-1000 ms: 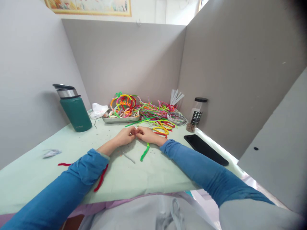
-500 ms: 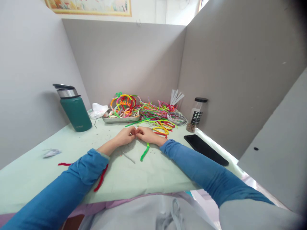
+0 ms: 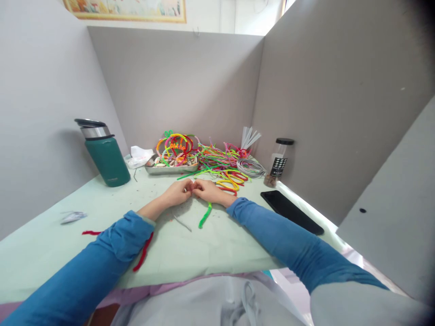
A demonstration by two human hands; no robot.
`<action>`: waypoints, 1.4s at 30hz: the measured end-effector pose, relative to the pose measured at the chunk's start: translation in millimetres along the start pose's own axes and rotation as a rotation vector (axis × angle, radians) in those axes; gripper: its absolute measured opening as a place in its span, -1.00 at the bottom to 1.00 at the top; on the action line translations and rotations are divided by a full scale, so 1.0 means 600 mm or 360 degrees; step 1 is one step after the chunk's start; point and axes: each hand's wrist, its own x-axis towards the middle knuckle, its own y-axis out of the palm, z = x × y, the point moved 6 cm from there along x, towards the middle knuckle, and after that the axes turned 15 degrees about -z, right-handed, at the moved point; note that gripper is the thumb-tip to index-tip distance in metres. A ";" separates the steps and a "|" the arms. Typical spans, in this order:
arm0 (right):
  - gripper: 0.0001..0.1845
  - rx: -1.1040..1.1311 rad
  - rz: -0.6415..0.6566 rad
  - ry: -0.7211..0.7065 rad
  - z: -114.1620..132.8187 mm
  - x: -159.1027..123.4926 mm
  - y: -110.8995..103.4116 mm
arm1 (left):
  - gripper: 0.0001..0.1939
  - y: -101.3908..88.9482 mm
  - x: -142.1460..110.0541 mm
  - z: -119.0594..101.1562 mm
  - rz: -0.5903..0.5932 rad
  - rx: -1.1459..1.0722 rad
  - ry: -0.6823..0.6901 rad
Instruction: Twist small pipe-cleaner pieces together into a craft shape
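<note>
My left hand (image 3: 178, 192) and my right hand (image 3: 206, 190) meet above the middle of the table, fingertips pinched together. Whatever lies between the fingers is too small and too covered to make out. Just below my right hand, a green pipe cleaner (image 3: 205, 216) rests on the cloth. A thin grey wire (image 3: 182, 223) lies below my left hand. Partly under my left sleeve is a red pipe cleaner (image 3: 143, 254). Scissors with yellow and red handles (image 3: 228, 182) lie beyond my right wrist, close to it.
A metal tray (image 3: 171, 170) with colourful pipe-cleaner hoops stands at the back, beside a heap of pipe cleaners (image 3: 217, 156) and a wire coil (image 3: 250, 168). A green bottle (image 3: 108, 160) is left; a clear jar (image 3: 277, 165) and black phone (image 3: 291, 212) are right. Grey partitions (image 3: 176, 72) enclose the table.
</note>
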 end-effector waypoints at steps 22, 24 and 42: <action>-0.93 -0.0013 0.0013 -0.0001 0.003 -0.001 -0.002 | -0.86 0.007 0.002 0.008 0.0008 -0.0013 0.0025; -0.93 -0.0005 0.0019 0.0000 0.003 -0.001 -0.001 | -0.86 0.006 0.001 0.008 0.0003 -0.0016 0.0024; -0.92 0.0011 -0.0005 -0.0014 -0.003 0.000 0.001 | -0.86 0.003 0.000 0.002 -0.0031 0.0003 0.0051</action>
